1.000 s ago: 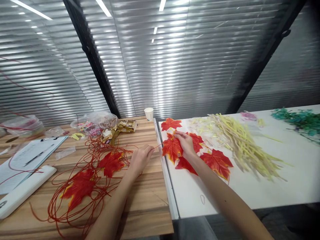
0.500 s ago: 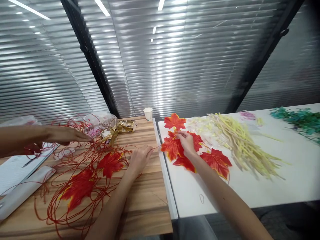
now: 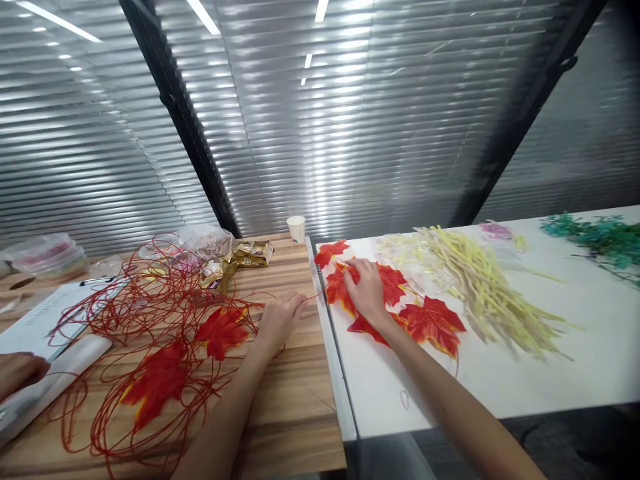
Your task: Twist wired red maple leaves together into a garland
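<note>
My left hand (image 3: 281, 317) is closed on a thin red cord (image 3: 314, 295) over the wooden table. The cord stretches right to artificial maple leaves, red with yellow edges, on the white table. My right hand (image 3: 366, 290) rests over the clustered leaves, thumb and fingers apart, partly covering them. Just beyond its fingertips lies a small leaf (image 3: 330, 253); another maple leaf (image 3: 433, 325) sits right of the wrist. Left of my left hand, two more leaves, a smaller one (image 3: 223, 332) and a larger one (image 3: 159, 381), lie among tangled red cord (image 3: 135, 303).
Another person's hand (image 3: 23, 373) is at the left edge, by a white roll (image 3: 75, 363) and a clipboard (image 3: 45, 317). Gold wrappers (image 3: 250, 253) and a paper cup (image 3: 297, 229) stand at the back. Yellow strips (image 3: 480, 293) and green foliage (image 3: 595, 237) lie right.
My right hand's fingers have spread from a pinch, and the top leaf has shifted left and down. The other person's hand has withdrawn from the cord tangle to the lower left.
</note>
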`<state>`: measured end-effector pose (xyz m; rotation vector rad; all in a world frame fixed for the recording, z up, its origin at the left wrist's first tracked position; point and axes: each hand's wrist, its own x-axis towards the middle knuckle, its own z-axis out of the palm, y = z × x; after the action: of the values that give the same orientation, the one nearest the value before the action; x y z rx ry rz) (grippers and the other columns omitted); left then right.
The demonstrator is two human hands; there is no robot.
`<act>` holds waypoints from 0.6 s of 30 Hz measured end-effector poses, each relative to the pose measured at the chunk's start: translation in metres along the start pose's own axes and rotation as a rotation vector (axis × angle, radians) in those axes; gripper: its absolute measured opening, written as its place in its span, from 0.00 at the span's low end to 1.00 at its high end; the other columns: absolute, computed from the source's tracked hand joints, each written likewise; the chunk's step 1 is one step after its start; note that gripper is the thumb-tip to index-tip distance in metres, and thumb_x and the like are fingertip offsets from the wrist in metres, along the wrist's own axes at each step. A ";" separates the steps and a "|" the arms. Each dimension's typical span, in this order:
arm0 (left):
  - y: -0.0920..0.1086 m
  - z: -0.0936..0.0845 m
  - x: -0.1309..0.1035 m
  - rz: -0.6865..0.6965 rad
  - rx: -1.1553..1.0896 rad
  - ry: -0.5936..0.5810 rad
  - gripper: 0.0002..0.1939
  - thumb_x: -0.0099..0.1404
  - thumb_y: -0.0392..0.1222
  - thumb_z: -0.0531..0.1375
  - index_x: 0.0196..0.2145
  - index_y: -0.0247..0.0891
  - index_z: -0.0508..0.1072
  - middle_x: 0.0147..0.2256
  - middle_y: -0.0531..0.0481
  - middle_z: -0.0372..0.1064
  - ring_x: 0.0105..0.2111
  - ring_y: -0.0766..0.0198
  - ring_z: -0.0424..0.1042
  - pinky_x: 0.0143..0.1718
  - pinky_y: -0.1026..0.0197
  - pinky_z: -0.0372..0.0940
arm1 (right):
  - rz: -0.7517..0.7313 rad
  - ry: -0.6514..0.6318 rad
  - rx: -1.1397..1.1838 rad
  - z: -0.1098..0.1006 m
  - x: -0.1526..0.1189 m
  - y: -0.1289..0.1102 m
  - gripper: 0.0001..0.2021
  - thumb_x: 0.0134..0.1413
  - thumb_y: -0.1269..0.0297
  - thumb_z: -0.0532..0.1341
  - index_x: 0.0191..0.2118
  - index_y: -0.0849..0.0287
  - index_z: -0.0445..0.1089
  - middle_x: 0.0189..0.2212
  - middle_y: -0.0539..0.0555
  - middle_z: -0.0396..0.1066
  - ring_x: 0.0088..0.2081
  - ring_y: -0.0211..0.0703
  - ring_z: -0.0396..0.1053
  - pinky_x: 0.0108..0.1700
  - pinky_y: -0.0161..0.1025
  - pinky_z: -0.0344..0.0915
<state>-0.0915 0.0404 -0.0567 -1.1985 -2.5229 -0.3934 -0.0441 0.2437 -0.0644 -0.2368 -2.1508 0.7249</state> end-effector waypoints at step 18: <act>-0.002 0.005 0.000 0.041 0.041 -0.002 0.15 0.66 0.45 0.45 0.34 0.39 0.69 0.30 0.52 0.69 0.30 0.69 0.67 0.27 0.68 0.52 | -0.623 -0.293 -0.126 0.014 -0.023 -0.020 0.08 0.54 0.73 0.52 0.35 0.60 0.68 0.33 0.52 0.70 0.48 0.43 0.61 0.59 0.53 0.45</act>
<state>-0.0940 0.0405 -0.0615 -1.2337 -2.4911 -0.3285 -0.0385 0.2123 -0.0749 0.4886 -2.3600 0.2711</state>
